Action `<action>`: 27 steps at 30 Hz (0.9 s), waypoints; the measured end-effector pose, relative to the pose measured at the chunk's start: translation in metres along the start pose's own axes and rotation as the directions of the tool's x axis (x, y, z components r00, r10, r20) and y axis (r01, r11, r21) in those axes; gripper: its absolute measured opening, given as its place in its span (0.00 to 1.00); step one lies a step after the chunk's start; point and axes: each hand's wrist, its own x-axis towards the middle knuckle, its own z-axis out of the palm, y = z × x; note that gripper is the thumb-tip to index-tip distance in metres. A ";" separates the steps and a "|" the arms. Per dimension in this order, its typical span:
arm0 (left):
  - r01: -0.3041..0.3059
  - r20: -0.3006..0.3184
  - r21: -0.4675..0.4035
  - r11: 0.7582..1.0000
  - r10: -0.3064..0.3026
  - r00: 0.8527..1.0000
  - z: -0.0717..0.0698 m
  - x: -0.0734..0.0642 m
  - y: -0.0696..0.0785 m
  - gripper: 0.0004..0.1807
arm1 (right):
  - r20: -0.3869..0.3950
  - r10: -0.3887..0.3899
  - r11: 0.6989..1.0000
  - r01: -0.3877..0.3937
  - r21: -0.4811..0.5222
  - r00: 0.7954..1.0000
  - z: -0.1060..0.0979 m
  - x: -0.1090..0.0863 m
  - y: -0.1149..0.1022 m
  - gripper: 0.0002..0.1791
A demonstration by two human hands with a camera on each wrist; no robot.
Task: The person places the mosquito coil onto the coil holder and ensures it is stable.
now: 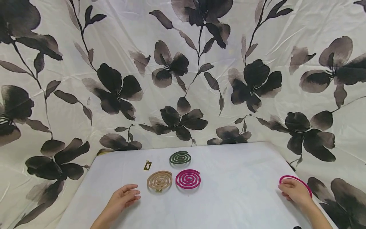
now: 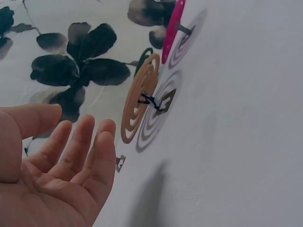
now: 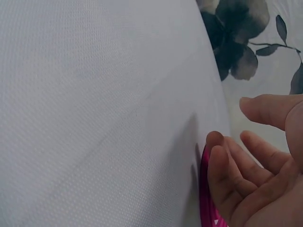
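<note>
My left hand [image 1: 122, 198] hovers with loosely bent fingers to the left of a tan mosquito coil [image 1: 155, 181], touching nothing. That coil sits raised above the white tabletop on a small metal stand [image 2: 165, 101]. Beside it is a pink mosquito coil [image 1: 188, 179], also raised, and behind them a green mosquito coil [image 1: 180, 157]. At the table's right edge my right hand [image 1: 295, 192] is over a second pink coil [image 1: 303, 182], mostly hidden by the hand. In the right wrist view the thumb stands apart from the fingers, and the coil's rim [image 3: 204, 189] shows behind the fingertips.
A loose flat metal stand [image 1: 147, 165] lies behind the tan coil. The white table [image 1: 234, 178] ends in front of a floral cloth [image 1: 183, 63]. A small black object [image 1: 297, 227] shows at the bottom edge near the right forearm.
</note>
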 end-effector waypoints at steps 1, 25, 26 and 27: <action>0.003 0.007 -0.003 1.000 -0.003 1.000 0.001 -0.002 -0.001 0.27 | -0.008 -0.004 1.000 0.004 0.006 1.000 0.000 -0.001 0.000 0.34; 0.029 0.104 -0.109 0.994 -0.018 0.994 0.027 -0.015 -0.014 0.27 | -0.067 0.013 0.999 -0.010 0.043 0.998 0.015 -0.002 0.000 0.31; 0.028 0.114 -0.113 0.993 -0.015 0.993 0.028 -0.014 -0.015 0.27 | -0.062 0.005 0.999 -0.002 0.042 0.998 0.016 -0.003 -0.001 0.30; 0.029 0.120 -0.119 0.992 -0.015 0.993 0.029 -0.014 -0.016 0.27 | -0.055 -0.005 0.999 0.007 0.039 0.998 0.017 -0.003 -0.002 0.30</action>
